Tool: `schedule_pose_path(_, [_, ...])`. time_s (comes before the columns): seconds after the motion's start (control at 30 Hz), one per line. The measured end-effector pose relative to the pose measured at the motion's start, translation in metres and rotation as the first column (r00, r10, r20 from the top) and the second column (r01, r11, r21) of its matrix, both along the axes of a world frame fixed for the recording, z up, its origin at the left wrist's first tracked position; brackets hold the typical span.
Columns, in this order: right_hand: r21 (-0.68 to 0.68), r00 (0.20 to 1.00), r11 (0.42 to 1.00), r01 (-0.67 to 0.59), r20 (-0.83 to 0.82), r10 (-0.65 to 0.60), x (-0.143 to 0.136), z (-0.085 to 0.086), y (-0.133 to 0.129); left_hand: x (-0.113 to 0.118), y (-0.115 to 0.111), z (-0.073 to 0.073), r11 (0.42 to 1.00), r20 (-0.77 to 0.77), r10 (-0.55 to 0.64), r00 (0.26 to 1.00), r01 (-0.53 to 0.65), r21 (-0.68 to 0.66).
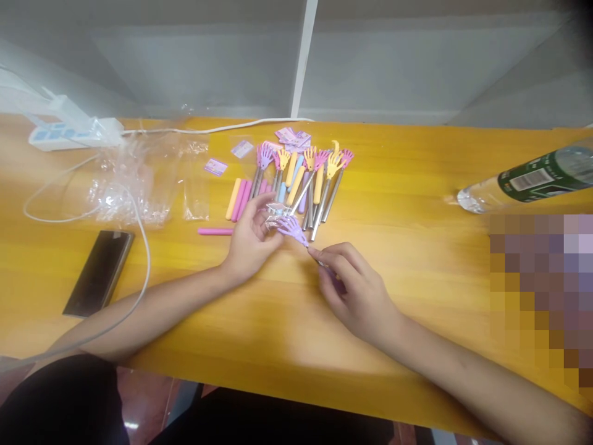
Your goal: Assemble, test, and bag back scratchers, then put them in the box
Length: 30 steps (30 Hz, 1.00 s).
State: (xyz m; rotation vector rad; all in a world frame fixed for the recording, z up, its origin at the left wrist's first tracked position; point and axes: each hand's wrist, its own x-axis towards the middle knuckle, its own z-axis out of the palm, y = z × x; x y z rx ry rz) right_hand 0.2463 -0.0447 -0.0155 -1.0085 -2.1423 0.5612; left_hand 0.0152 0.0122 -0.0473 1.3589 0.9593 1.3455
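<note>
My right hand (354,287) is closed around the handle of a purple back scratcher (293,228), its hand-shaped head pointing up and left. Between the fingers of my left hand (250,241) is a crinkled clear plastic bag (278,213), right at the scratcher's claws. Whether the claws are inside the bag or only against it, I cannot tell. Just beyond my hands lies a pile of back scratchers with metal rods and yellow, pink and purple heads, such as a yellow one (334,165). Loose coloured grip tubes, including a pink tube (214,232), lie beside and among them.
Printed cards (294,139) lie behind the pile. Clear plastic bags (134,185) are heaped at left, near a white power strip (76,135). A phone (99,272) rests by my left forearm, with a white cable (147,259) across it. A bottle (528,176) lies at right.
</note>
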Motion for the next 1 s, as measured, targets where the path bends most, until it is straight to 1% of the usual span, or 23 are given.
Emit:
schedule_pose_path(0.13, [-0.020, 0.999, 1.000, -0.003, -0.034, 0.002, 0.000, -0.005, 0.001, 0.001, -0.002, 0.002, 1.000, -0.020, -0.013, 1.000, 0.013, -0.002])
schedule_pose_path(0.23, [-0.050, 0.997, 0.999, 0.002, -0.079, -0.006, -0.002, -0.009, 0.001, 0.002, -0.003, 0.003, 0.998, -0.015, -0.056, 0.998, 0.056, 0.013])
schedule_pose_path(0.37, [-0.178, 0.985, 0.984, 0.005, -0.169, -0.035, -0.004, -0.013, 0.001, 0.003, -0.003, 0.002, 0.994, -0.023, -0.104, 0.994, 0.105, 0.024])
schedule_pose_path(0.5, [-0.309, 0.965, 0.951, -0.003, -0.249, -0.077, -0.005, -0.014, 0.001, 0.004, -0.003, 0.003, 0.994, -0.036, -0.103, 0.994, 0.105, 0.042])
schedule_pose_path(0.63, [-0.384, 0.938, 0.923, -0.009, -0.322, -0.125, -0.010, -0.012, -0.001, 0.006, -0.004, 0.006, 0.995, -0.004, -0.075, 0.997, 0.075, 0.065])
schedule_pose_path(0.73, [-0.421, 0.913, 0.905, -0.057, -0.390, -0.124, -0.015, -0.012, -0.003, 0.007, -0.006, 0.008, 0.992, -0.021, -0.119, 0.993, 0.120, 0.035])
schedule_pose_path(0.83, [-0.420, 0.900, 0.898, -0.134, -0.430, -0.067, -0.017, -0.011, -0.002, 0.007, -0.005, 0.009, 0.990, -0.038, -0.144, 0.989, 0.144, -0.004])
schedule_pose_path(0.93, [-0.381, 0.909, 0.894, -0.234, -0.413, 0.062, -0.010, -0.010, 0.003, 0.003, -0.002, 0.007, 0.994, -0.018, -0.101, 0.995, 0.100, -0.038])
schedule_pose_path(0.97, [-0.390, 0.904, 0.873, -0.292, -0.411, 0.119, -0.005, -0.009, 0.007, 0.002, -0.001, 0.006, 0.996, -0.011, -0.079, 0.997, 0.078, -0.049])
schedule_pose_path(1.0, [-0.415, 0.890, 0.833, -0.366, -0.419, 0.182, 0.000, -0.008, 0.010, 0.001, 0.000, 0.005, 0.997, -0.007, -0.056, 0.998, 0.056, -0.056])
